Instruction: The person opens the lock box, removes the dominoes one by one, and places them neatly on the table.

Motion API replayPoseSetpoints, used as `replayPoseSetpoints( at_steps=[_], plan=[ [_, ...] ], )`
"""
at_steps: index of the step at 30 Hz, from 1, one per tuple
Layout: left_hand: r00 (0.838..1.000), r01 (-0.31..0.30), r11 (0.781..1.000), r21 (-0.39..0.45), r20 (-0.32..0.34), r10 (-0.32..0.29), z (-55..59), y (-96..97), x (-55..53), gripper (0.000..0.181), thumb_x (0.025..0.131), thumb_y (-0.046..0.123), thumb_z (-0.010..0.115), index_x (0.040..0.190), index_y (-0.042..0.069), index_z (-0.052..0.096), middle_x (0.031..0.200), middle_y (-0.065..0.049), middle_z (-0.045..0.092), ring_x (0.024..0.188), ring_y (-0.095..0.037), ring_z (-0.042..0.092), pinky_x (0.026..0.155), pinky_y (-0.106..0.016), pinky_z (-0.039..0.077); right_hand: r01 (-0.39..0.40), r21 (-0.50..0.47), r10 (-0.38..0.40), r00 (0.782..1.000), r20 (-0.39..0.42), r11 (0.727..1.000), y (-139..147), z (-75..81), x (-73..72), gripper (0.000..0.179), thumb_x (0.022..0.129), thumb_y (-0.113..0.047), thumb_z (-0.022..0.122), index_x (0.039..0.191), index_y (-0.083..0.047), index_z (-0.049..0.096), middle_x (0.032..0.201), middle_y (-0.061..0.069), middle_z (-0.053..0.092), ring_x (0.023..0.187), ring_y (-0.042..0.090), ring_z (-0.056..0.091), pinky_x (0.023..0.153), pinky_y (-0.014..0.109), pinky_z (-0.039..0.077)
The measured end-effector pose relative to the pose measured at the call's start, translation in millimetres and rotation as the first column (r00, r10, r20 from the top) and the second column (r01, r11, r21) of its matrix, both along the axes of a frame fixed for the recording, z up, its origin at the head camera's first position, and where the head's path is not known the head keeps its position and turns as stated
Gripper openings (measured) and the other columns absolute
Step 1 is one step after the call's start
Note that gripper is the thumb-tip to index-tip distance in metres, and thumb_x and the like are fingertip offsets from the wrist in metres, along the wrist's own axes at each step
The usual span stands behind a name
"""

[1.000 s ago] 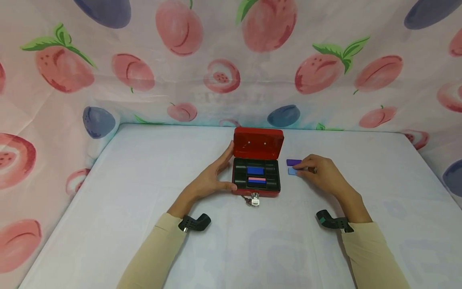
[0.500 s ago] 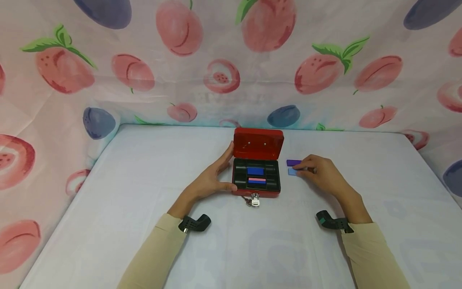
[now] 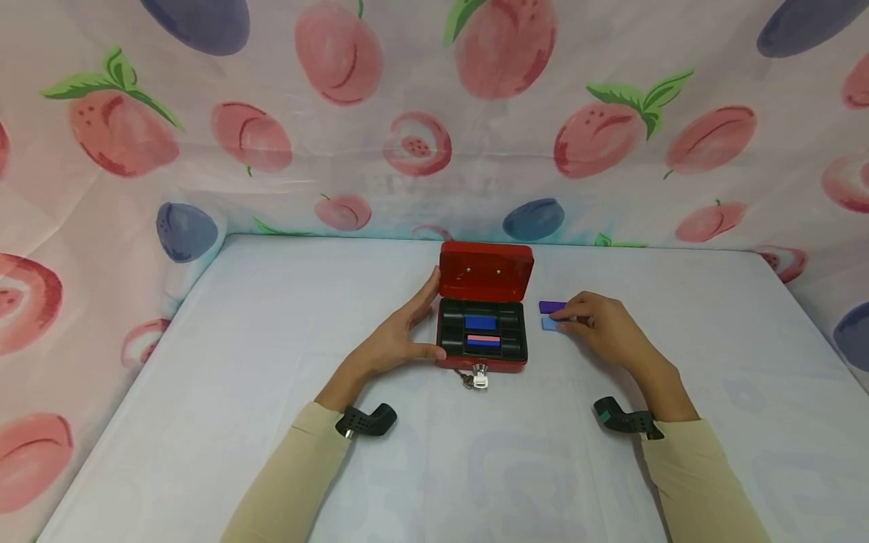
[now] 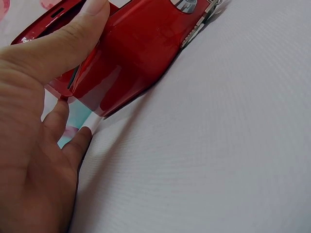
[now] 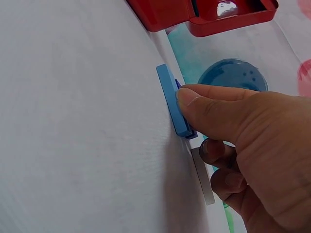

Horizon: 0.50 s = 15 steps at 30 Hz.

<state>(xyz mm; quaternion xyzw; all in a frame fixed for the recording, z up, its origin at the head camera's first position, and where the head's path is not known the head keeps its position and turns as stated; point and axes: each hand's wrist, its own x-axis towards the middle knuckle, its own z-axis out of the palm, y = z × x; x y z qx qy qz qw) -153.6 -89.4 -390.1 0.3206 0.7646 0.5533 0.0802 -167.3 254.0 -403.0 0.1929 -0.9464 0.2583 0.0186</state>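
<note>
Right hand: its thumb and forefinger point(image 3: 607, 324) pinch the right end of the light blue block point(image 3: 549, 324), on the sheet point(image 3: 434, 467) to the right of the box point(image 3: 509, 365). This matches the picture from a second ago.
Purple block: lies just beyond the light blue one point(image 3: 551, 307), its right end near the forefinger.
Grey block: lies beside the curled lower fingers in the right wrist view point(image 5: 203, 174); whether they touch it, I cannot tell.
Left hand: spread rather than closed point(image 3: 390, 343), thumb on the box's front left corner, forefinger reaching the lid point(image 3: 482, 271). It keeps the same place.
Box: red, lid raised, key point(image 3: 480, 377) at the front; unmoved under the left hand.
Tray: black, inside the box point(image 3: 450, 324); a blue block point(image 3: 480, 323) lies in its middle, and nearer the front a pink strip point(image 3: 483, 337) with a blue strip point(image 3: 483, 343) alongside. These contents are unchanged.
Head view: everything sits slightly lower than a second ago, box, blocks and hands alike, with no visible shift among them.
</note>
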Motion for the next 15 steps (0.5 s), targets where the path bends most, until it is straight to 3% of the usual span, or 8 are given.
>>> replayPoseSetpoints(
  at_steps=[8, 15],
  plan=[
    [1.0, 0.004, 1.0, 0.002, -0.004, -0.004, -1.0, -0.5, 0.7, 0.108, 0.066, 0.008, 0.078, 0.144, 0.02, 0.004, 0.149, 0.005, 0.002, 0.133, -0.01, 0.009, 0.104, -0.043, 0.021, -0.006, 0.001, 0.006, 1.0, -0.03, 1.0, 0.4, -2.1, -0.4, 0.016, 0.079, -0.014, 0.068, 0.094, -0.018, 0.072, 0.092, -0.002, 0.057, 0.087, 0.015, 0.052, 0.076, 0.036, 0.048],
    [1.0, 0.015, 1.0, 0.009, -0.014, -0.015, -1.1, -0.9, 0.7, 0.108, 0.066, 0.007, 0.078, 0.144, 0.018, 0.004, 0.149, 0.005, 0.001, 0.133, -0.011, 0.009, 0.104, -0.043, 0.021, 0.01, -0.017, -0.01, 1.0, -0.002, 1.0, 0.3, -1.5, 0.6, 0.017, 0.079, -0.013, 0.068, 0.094, -0.02, 0.071, 0.092, -0.004, 0.058, 0.089, 0.015, 0.051, 0.077, 0.037, 0.047]
  ],
)
